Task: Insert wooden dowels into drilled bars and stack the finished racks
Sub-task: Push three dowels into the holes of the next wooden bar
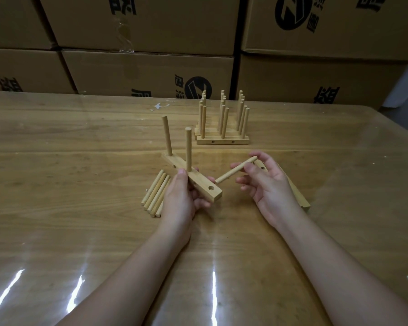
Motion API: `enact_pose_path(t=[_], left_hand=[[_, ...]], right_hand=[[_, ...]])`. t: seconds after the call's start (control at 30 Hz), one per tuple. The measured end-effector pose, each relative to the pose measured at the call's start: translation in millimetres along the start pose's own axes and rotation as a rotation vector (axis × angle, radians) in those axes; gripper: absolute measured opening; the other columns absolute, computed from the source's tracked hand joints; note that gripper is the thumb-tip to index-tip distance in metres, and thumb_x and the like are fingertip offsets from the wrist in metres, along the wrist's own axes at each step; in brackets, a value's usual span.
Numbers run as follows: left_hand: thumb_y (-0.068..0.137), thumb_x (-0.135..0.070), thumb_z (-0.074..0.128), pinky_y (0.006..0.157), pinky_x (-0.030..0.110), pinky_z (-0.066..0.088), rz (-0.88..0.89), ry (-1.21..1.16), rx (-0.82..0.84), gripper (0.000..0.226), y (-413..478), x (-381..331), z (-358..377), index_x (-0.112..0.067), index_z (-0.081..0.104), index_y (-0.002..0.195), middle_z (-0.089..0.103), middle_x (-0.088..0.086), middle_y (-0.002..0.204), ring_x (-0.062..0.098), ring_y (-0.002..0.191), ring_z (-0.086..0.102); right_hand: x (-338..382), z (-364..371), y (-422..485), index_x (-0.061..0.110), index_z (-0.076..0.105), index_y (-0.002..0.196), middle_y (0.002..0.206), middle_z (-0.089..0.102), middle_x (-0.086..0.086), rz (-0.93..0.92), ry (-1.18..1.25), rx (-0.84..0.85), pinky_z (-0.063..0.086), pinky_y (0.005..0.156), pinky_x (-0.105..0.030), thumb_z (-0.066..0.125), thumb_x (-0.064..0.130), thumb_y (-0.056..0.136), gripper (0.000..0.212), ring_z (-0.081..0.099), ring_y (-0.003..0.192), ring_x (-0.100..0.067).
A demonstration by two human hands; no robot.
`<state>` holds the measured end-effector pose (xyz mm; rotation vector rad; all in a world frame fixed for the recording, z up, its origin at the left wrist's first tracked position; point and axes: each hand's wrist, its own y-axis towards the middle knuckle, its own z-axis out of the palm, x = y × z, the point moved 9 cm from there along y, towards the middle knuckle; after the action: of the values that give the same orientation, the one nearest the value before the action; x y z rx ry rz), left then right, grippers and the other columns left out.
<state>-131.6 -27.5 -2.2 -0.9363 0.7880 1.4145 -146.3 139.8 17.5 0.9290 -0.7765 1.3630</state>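
My left hand (183,198) grips a drilled wooden bar (205,187) held above the table. Two dowels (188,149) stand upright in it, and the hole at its near end is empty. My right hand (266,184) pinches a loose dowel (236,170) that slants down to the left, its lower tip just right of the empty hole. Several loose dowels (154,196) lie on the table left of my left hand. Finished racks (223,128) stand in a row farther back.
An undrilled-looking spare bar (299,196) lies on the table, partly hidden under my right hand. The wooden table (80,149) has a glossy clear cover. Stacked cardboard boxes (151,67) form a wall along its far edge.
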Motion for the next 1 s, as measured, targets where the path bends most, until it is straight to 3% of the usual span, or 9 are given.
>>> enact_pose_path(t=[0.13, 0.23, 0.33, 0.57, 0.77, 1.0], left_hand=[[0.104, -0.033, 0.027, 0.039, 0.019, 0.047, 0.001, 0.011, -0.012, 0.037, 1.0, 0.2, -1.6, -0.007, 0.054, 0.103, 0.073, 0.007, 0.073, 0.015, 0.060, 0.068], [0.104, -0.033, 0.028, 0.042, 0.019, 0.050, 0.001, 0.041, 0.001, 0.037, 0.4, 0.1, -0.3, -0.005, 0.053, 0.103, 0.074, 0.008, 0.078, 0.016, 0.059, 0.068], [0.104, -0.033, 0.027, 0.047, 0.020, 0.053, -0.006, 0.067, 0.026, 0.041, -0.3, 0.1, 2.8, 0.000, 0.051, 0.112, 0.075, 0.011, 0.087, 0.016, 0.060, 0.068], [0.104, -0.029, 0.031, 0.054, 0.024, 0.056, -0.029, 0.008, 0.055, 0.039, -2.6, -1.8, 6.3, 0.004, 0.044, 0.121, 0.073, 0.016, 0.096, 0.028, 0.077, 0.073], [0.101, -0.020, 0.043, 0.060, 0.023, 0.057, -0.025, -0.046, 0.081, 0.027, -1.5, -1.0, 6.1, 0.002, 0.045, 0.116, 0.073, 0.013, 0.099, 0.026, 0.080, 0.073], [0.096, -0.012, 0.052, 0.067, 0.024, 0.057, 0.017, -0.058, 0.143, 0.035, -2.9, -4.2, 8.3, 0.006, 0.044, 0.124, 0.071, 0.015, 0.107, 0.030, 0.091, 0.071]], right_hand=[[2.1, 1.1, -0.5, 0.019, 0.054, 0.104, 0.095, 0.072, -0.012, -0.008, -0.023, 0.002, 0.051, 0.052, -0.019, 0.066, 0.022, 0.077, 0.029, 0.069, 0.073, -0.019], [3.3, 4.2, 0.2, 0.016, 0.053, 0.105, 0.090, 0.071, -0.011, -0.010, 0.022, 0.019, 0.055, 0.063, -0.026, 0.064, 0.019, 0.078, 0.029, 0.068, 0.090, -0.031], [5.0, 11.0, -0.2, 0.013, 0.049, 0.112, 0.087, 0.069, -0.009, -0.014, 0.041, 0.049, 0.056, 0.067, -0.030, 0.060, 0.016, 0.082, 0.032, 0.067, 0.091, -0.036], [18.5, 8.2, 2.0, 0.018, 0.045, 0.118, 0.087, 0.066, -0.003, -0.077, -0.116, -0.023, 0.056, 0.059, -0.025, 0.046, 0.006, 0.095, 0.026, 0.070, 0.085, -0.032], [21.4, 11.9, 0.9, 0.031, 0.047, 0.119, 0.100, 0.061, -0.005, -0.083, -0.243, -0.017, 0.055, 0.065, -0.026, 0.057, 0.001, 0.088, 0.044, 0.068, 0.089, -0.022], [30.6, 20.6, -1.4, 0.031, 0.043, 0.122, 0.101, 0.059, -0.005, -0.149, -0.336, -0.005, 0.056, 0.066, -0.025, 0.057, -0.003, 0.087, 0.050, 0.069, 0.087, -0.018]])
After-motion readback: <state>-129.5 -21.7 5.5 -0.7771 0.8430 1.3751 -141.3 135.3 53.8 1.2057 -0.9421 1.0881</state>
